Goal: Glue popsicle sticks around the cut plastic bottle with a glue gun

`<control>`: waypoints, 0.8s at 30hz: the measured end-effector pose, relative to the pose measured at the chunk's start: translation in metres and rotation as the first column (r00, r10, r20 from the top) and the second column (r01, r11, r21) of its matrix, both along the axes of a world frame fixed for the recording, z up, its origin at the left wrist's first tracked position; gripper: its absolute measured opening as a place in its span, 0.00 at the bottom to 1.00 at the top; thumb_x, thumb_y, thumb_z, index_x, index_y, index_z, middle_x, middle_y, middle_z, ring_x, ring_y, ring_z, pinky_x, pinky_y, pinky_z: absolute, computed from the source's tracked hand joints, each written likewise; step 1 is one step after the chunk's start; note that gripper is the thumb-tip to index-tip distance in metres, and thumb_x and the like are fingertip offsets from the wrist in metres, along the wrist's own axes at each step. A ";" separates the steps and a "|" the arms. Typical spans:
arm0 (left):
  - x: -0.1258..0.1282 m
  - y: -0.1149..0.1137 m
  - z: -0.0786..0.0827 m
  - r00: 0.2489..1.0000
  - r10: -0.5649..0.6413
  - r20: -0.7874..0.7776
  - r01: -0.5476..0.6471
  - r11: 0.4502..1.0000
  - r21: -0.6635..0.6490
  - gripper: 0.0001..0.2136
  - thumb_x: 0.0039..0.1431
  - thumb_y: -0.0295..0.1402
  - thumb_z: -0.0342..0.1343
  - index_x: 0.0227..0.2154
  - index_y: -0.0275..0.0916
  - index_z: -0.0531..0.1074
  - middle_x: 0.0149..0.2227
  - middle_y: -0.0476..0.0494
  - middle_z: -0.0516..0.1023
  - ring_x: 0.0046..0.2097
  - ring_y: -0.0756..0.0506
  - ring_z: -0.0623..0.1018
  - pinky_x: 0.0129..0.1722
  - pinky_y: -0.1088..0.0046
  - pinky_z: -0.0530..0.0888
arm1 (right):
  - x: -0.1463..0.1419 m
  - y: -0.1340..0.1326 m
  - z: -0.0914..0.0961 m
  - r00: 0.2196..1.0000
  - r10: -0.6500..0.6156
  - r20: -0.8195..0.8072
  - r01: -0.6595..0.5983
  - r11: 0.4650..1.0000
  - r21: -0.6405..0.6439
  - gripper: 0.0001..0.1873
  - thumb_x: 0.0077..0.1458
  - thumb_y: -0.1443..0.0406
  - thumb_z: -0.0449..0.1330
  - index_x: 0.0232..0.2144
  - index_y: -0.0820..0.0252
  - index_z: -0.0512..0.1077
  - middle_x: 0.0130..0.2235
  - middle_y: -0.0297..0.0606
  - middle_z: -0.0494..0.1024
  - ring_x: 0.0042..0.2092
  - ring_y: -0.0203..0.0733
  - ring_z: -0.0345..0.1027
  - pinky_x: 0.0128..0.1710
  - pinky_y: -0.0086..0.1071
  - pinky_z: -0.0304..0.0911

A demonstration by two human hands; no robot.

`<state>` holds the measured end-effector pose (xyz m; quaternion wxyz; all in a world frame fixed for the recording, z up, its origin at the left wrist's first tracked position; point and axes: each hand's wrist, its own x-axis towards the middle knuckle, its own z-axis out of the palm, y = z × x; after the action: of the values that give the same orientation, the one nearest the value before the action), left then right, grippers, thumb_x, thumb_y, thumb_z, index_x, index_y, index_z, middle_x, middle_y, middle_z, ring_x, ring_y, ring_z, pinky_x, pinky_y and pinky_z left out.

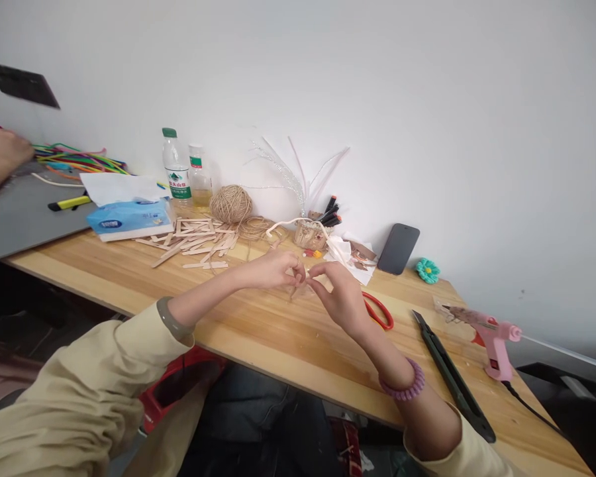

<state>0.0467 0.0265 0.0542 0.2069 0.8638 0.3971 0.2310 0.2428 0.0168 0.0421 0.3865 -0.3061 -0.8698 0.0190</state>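
Pinched close together

The left hand [277, 269] and right hand [338, 295] grip a small pale piece [302, 289], perhaps plastic, between their fingertips just above the wooden table [258, 324]; a red scissor handle [388, 318] lies beside the right hand.

Craft workspace: glue gun [499, 339], twine ball [231, 203], wooden sticks [193, 228].
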 end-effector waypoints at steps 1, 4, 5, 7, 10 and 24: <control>-0.001 0.000 0.000 1.000 0.006 0.011 -0.006 1.000 -0.008 0.06 0.52 0.26 0.54 0.28 0.39 0.76 0.34 0.48 0.80 0.42 0.45 0.77 0.50 0.66 0.66 | 0.004 -0.001 0.004 0.996 0.014 -0.088 -0.022 0.995 -0.095 0.04 0.57 0.64 0.57 0.31 0.58 0.68 0.32 0.38 0.75 0.36 0.42 0.69 0.38 0.36 0.64; -0.006 0.000 0.003 0.992 0.053 0.116 -0.049 0.998 -0.040 0.05 0.51 0.28 0.56 0.26 0.37 0.76 0.32 0.47 0.81 0.38 0.45 0.77 0.45 0.68 0.69 | 0.021 -0.003 0.014 0.938 -0.009 -0.346 -0.122 0.927 -0.355 0.07 0.54 0.61 0.60 0.30 0.58 0.67 0.30 0.35 0.73 0.33 0.38 0.69 0.35 0.32 0.65; -0.008 0.000 0.004 0.979 0.083 0.186 -0.075 0.996 -0.049 0.04 0.50 0.29 0.56 0.26 0.37 0.76 0.31 0.47 0.80 0.37 0.45 0.77 0.44 0.69 0.69 | 0.028 -0.003 0.015 0.924 -0.034 -0.381 -0.143 0.893 -0.427 0.09 0.52 0.59 0.61 0.29 0.58 0.67 0.30 0.34 0.73 0.32 0.37 0.68 0.33 0.32 0.65; -0.011 -0.001 0.005 0.921 0.157 0.355 -0.137 0.987 -0.081 0.05 0.48 0.32 0.59 0.27 0.36 0.76 0.31 0.46 0.80 0.36 0.46 0.77 0.42 0.69 0.70 | 0.039 -0.003 0.010 0.937 -0.086 -0.339 -0.123 0.827 -0.548 0.10 0.50 0.59 0.62 0.29 0.59 0.68 0.28 0.34 0.73 0.30 0.37 0.69 0.31 0.31 0.65; -0.011 -0.003 0.004 0.776 0.239 0.583 -0.157 0.969 -0.188 0.11 0.45 0.38 0.63 0.26 0.35 0.74 0.30 0.46 0.79 0.35 0.46 0.76 0.41 0.68 0.71 | 0.047 -0.002 -0.008 0.983 -0.138 -0.117 0.034 0.777 -0.629 0.07 0.49 0.62 0.61 0.27 0.60 0.70 0.26 0.34 0.75 0.29 0.38 0.70 0.30 0.32 0.65; 0.012 -0.039 -0.010 0.498 0.227 0.837 0.045 0.957 -0.286 0.11 0.46 0.35 0.65 0.26 0.36 0.69 0.31 0.45 0.79 0.37 0.47 0.77 0.41 0.70 0.71 | 0.020 -0.020 0.001 0.927 0.001 -0.375 -0.230 0.791 -0.567 0.34 0.50 0.53 0.63 0.58 0.54 0.60 0.61 0.43 0.62 0.61 0.47 0.57 0.59 0.44 0.55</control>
<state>0.0585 -0.0125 0.0442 0.4804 0.5739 0.3137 0.5844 0.2629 -0.0028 0.0433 0.4176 -0.3497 -0.7511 0.3730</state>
